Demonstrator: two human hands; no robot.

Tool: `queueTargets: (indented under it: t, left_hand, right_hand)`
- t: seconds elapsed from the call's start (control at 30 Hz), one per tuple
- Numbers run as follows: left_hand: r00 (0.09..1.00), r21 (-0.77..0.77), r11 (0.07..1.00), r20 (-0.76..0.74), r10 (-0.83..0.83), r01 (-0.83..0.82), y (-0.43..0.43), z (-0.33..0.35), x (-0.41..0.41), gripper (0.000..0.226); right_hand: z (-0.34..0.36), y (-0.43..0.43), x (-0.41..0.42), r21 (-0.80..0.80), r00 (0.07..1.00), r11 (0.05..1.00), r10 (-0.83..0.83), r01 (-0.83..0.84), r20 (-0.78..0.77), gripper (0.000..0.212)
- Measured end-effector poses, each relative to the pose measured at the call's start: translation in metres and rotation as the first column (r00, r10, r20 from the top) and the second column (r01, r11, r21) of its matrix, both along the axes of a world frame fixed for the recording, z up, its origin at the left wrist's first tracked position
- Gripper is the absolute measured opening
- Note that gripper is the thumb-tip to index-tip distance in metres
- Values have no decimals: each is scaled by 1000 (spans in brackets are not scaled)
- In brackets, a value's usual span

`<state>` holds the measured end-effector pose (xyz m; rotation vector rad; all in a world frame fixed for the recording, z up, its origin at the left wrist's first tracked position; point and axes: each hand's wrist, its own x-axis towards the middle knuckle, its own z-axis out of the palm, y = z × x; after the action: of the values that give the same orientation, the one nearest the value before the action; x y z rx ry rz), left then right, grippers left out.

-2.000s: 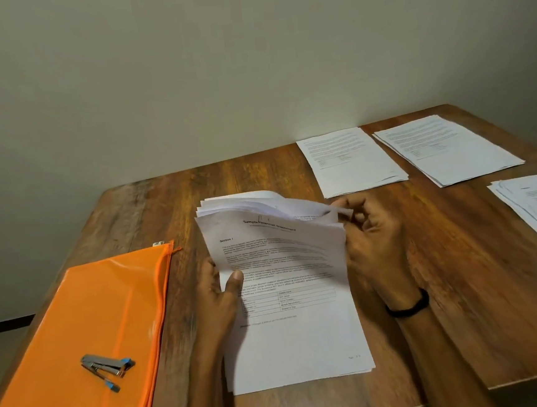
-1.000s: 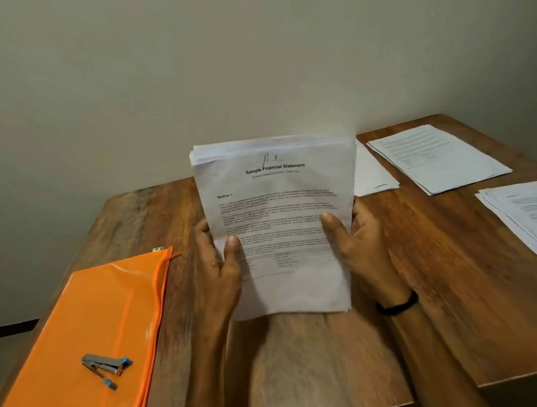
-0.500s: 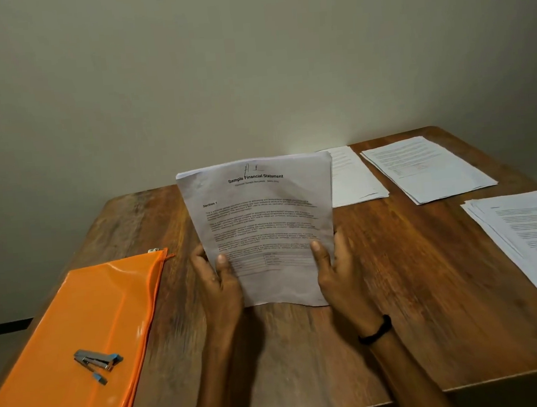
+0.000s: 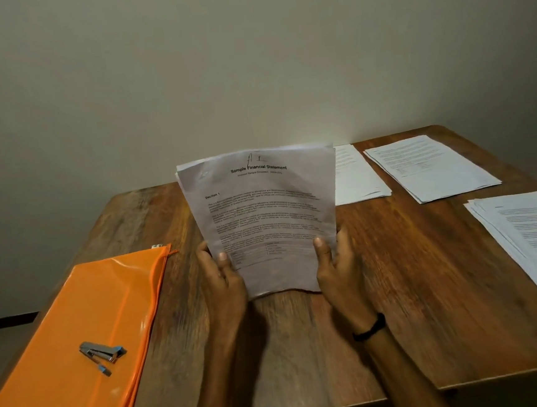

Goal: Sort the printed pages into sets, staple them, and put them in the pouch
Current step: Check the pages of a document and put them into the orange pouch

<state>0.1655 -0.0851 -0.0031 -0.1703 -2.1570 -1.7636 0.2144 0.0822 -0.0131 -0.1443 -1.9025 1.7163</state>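
Note:
A set of printed pages (image 4: 263,216), headed "Sample Financial Statement", stands upright with its bottom edge on the wooden table (image 4: 408,291). My left hand (image 4: 223,282) grips its lower left side and my right hand (image 4: 339,267) grips its lower right side, thumbs on the front sheet. An orange zip pouch (image 4: 77,337) lies flat at the left, with a small grey stapler (image 4: 102,351) resting on top of it.
Three more paper stacks lie on the table: one (image 4: 355,176) partly hidden behind the held set, one (image 4: 429,166) at the back right, one (image 4: 536,238) along the right edge. A plain wall rises behind the table. My right wrist has a black band (image 4: 370,328).
The set went from lying flat with its top corner being leafed to being lifted by both hands and stood on its bottom edge. It has tilted slightly and my hands slid lower.

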Motion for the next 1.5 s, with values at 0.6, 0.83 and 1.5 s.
queueTargets:
  t: [0.6, 0.83, 1.5]
  left_hand:
    - [998, -42, 998, 30, -48, 49, -9, -9, -4, 30]
    - [999, -67, 997, 37, -27, 29, -3, 8, -2, 21]
    - [995, -89, 991, -37, 92, -95, -4, -12, 8, 23]
  right_hand:
    - [2, 18, -9, 108, 978, 993, -62, 41, 198, 18]
    - [15, 10, -13, 136, 995, 990, -46, 33, 93, 16]
    - [-3, 2, -6, 68, 995, 995, -74, 69, 73, 11]
